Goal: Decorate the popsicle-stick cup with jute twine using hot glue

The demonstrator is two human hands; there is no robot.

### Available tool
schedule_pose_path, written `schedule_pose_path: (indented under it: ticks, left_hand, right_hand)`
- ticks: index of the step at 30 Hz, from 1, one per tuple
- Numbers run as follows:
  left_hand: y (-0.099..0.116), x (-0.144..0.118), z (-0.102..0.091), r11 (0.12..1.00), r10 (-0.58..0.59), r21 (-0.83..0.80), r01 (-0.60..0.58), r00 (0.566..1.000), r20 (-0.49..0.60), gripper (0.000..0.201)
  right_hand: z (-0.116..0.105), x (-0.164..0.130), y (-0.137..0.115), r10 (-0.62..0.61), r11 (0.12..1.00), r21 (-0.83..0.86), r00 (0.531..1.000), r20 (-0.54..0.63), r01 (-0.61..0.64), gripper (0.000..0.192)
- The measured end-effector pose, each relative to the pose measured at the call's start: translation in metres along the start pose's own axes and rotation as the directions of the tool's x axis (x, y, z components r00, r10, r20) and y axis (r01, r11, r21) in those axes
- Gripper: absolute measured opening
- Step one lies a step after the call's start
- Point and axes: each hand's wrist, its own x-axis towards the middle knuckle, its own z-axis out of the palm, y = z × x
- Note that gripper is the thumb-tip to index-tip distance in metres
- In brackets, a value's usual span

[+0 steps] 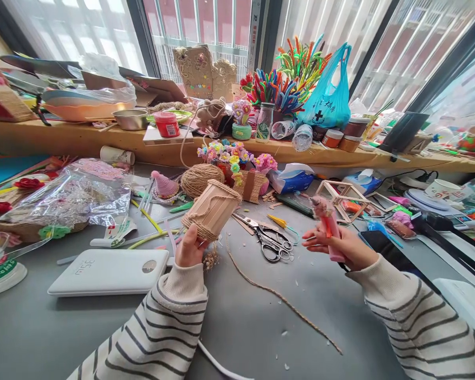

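While gripped in left hand (190,247), stick cup (211,209) (tilted), right hand (336,244) apart.

Small cup (212,209) built of pale wooden sticks set side by side, bound with jute twine at rim and base; held up off the grey table, tilted with the open mouth leaning away to the upper right; gripped at its lower end; frayed twine end trailing beneath; loose twine strand (281,298) running from under it across the table toward the lower right. Pink glue gun (328,224), held upright, nozzle uppermost, tipped slightly toward the cup; well apart from it.
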Motion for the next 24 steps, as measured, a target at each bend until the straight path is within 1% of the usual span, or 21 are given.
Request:
schedule_pose_path:
  ticks: [2, 4, 6, 8, 11, 12, 15, 17, 24]
  left_hand:
    - [0.0, 0.0, 0.0, 1.0, 0.005, 0.0, -0.005, 1.0, -0.007, 0.042]
    - [0.001, 0.0, 0.0, 1.0, 0.009, 0.003, -0.009, 1.0, -0.011, 0.041]
    - [0.001, 0.0, 0.0, 1.0, 0.012, 0.007, -0.012, 1.0, -0.013, 0.04]
    - [0.001, 0.0, 0.0, 1.0, 0.016, 0.014, -0.016, 1.0, -0.011, 0.041]
    - [0.001, -0.001, 0.0, 0.999, 0.023, 0.029, -0.022, 1.0, -0.004, 0.043]
    - [0.0, -0.001, 0.0, 0.999, 0.025, 0.034, -0.025, 1.0, -0.001, 0.044]
    - [0.001, -0.003, 0.001, 0.998, 0.035, 0.049, -0.035, 0.999, 0.01, 0.047]
    - [0.001, -0.004, 0.0, 0.997, 0.041, 0.064, -0.043, 0.999, 0.019, 0.048]
    - [0.001, -0.004, 0.0, 0.988, 0.051, 0.139, -0.061, 0.996, 0.075, 0.053]
  right_hand:
    - [0.021, 0.0, 0.005, 0.067, 0.997, 0.031, 0.992, 0.107, -0.071, 0.045]
    - [0.039, 0.004, 0.012, 0.108, 0.991, 0.064, 0.978, 0.18, -0.121, 0.049]
    - [0.051, 0.009, 0.019, 0.124, 0.984, 0.096, 0.969, 0.216, -0.148, 0.055]
    - [0.056, 0.012, 0.022, 0.124, 0.98, 0.129, 0.967, 0.223, -0.155, 0.063]
    - [0.055, 0.014, 0.022, 0.111, 0.975, 0.167, 0.972, 0.208, -0.147, 0.074]
    - [0.054, 0.014, 0.021, 0.108, 0.974, 0.173, 0.974, 0.201, -0.143, 0.074]
    - [0.051, 0.015, 0.016, 0.103, 0.975, 0.177, 0.98, 0.173, -0.134, 0.063]
    - [0.048, 0.018, 0.014, 0.099, 0.976, 0.179, 0.983, 0.152, -0.125, 0.06]
    - [0.03, 0.037, 0.01, 0.059, 0.982, 0.179, 0.998, 0.034, -0.064, 0.069]
